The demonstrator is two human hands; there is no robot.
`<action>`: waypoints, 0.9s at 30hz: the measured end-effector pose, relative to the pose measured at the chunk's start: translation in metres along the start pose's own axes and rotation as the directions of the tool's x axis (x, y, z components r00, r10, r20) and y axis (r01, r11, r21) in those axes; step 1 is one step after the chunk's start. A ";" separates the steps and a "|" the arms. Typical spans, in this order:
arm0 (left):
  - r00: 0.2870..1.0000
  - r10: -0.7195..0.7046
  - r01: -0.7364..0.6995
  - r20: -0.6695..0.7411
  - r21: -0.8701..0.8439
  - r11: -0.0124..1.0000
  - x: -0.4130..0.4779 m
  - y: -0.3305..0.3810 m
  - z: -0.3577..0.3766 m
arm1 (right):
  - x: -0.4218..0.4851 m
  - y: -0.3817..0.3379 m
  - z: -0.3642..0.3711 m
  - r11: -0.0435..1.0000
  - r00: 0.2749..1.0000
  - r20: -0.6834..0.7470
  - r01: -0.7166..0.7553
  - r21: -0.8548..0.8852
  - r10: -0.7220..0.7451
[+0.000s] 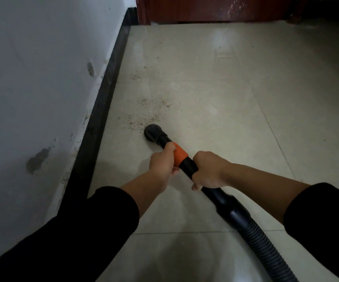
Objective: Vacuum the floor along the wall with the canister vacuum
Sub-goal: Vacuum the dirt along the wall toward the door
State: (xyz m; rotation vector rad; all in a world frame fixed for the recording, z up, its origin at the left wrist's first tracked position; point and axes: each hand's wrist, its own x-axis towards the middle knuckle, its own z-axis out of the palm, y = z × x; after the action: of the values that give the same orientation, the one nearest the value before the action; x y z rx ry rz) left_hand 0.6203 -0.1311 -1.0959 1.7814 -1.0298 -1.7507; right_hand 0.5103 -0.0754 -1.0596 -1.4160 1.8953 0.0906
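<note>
Two hands, left [162, 162] and right [209, 169], round vacuum wand [187, 163]; nozzle [154, 132] beside grit [142, 119]

Dim, soft-focus wide-angle view, dark corners, faint glare on the floor tiles [221, 39] far ahead.

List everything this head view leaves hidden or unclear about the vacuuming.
The canister: outside the head view; the ribbed hose leaves by the bottom edge.
The nozzle mouth: turned down, so contact with the floor cannot be told.
Fingers of the left hand and right hand: wrapped under the wand, hidden by the hands' backs.
The door: cut off by the top edge.
Dust on the black baseboard: too dark to tell.
</note>
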 end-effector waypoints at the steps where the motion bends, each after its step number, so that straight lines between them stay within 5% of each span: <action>1: 1.000 0.005 -0.005 -0.010 0.002 1.000 0.001 0.000 -0.002 | 0.001 -0.001 0.001 1.000 1.000 0.000 0.008 0.008 -0.008; 27: 0.965 0.081 -0.100 -0.251 -0.061 0.993 0.021 0.000 -0.058 | 0.027 -0.057 0.015 0.981 0.986 -0.016 0.169 0.096 -0.168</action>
State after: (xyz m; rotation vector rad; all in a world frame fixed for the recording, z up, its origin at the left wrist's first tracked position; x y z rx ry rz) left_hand 0.6753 -0.1586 -1.1034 1.8214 -0.9151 -1.4483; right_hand 0.5636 -0.1111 -1.0657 -1.5052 1.7532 -0.0880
